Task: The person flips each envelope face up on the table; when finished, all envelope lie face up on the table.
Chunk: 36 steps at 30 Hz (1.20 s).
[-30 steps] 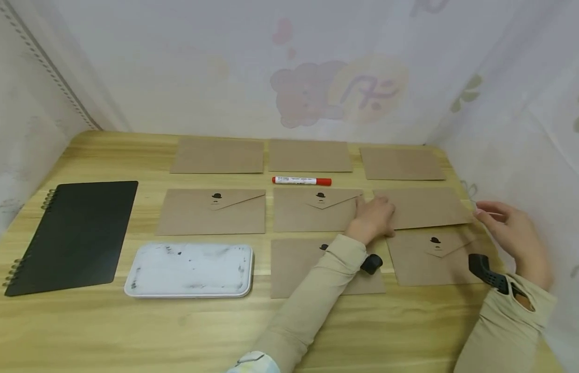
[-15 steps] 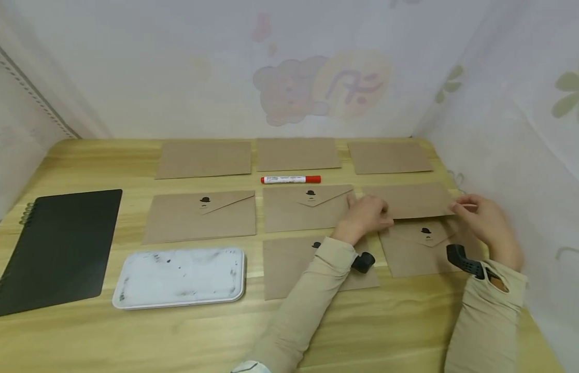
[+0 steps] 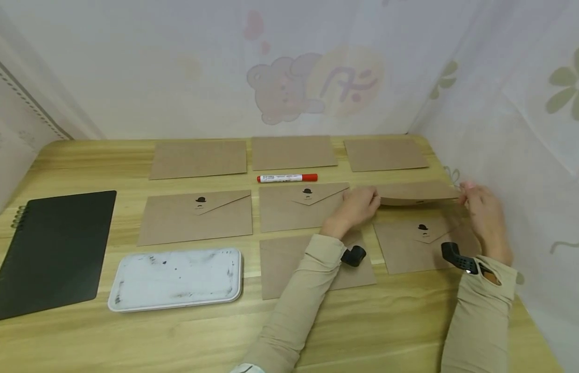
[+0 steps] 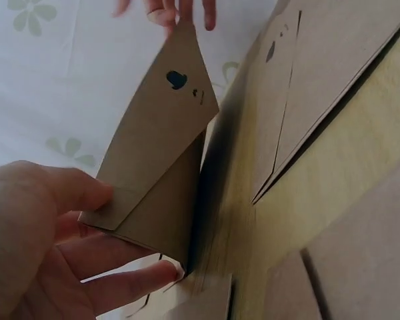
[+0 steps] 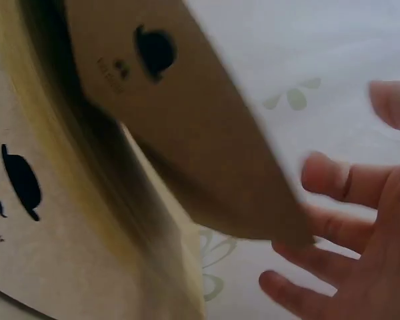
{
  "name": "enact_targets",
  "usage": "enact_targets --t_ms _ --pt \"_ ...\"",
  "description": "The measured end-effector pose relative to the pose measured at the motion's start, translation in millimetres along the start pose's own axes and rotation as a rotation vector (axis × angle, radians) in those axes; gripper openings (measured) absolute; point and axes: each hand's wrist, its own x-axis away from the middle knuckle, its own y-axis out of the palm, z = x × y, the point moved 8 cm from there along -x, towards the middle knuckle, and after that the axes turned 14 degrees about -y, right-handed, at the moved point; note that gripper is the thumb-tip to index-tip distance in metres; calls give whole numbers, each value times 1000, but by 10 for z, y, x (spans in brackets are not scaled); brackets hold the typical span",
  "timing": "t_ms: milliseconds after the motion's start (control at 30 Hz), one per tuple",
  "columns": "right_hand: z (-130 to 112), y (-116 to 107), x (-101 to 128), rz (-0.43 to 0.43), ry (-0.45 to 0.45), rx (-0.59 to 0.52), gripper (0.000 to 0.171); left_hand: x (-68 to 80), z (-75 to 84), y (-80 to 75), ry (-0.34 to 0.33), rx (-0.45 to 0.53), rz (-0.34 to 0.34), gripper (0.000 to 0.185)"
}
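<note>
Head view: brown kraft-paper envelope (image 3: 417,192) spans between left hand (image 3: 359,205) and right hand (image 3: 480,210); both pinch its short ends, long axis across, raised off the worktop (image 3: 177,336).

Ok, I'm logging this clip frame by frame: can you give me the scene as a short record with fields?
held item: kraft envelope, lifted off the table
left hand: pinches its left end
right hand: fingers at its right end
envelope below: flap side up, hat print
other envelopes: seven lying flat
marker: red cap
near left: white tray, black notebook
</note>
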Motion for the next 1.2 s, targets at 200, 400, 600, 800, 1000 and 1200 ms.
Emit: enact_targets --t_ms 200,400,600,800,1000,1200 --pt "39 30 -3 131 -10 -81 28 -4 -34 -23 -14 -8 4 23" --pt "12 -14 -1 328 -50 -211 20 -9 -101 -48 -42 112 10 23" --pt "-135 -14 11 396 -76 -360 32 6 -128 -111 -56 206 11 22" --pt "-115 24 -4 381 -76 -329 44 34 -105 -154 -57 277 4 20" --pt "-68 64 -63 412 -221 -208 50 24 -143 -182 -65 398 66 20" --pt "-122 105 -80 432 -256 -158 58 10 -165 -233 -40 431 162 19"
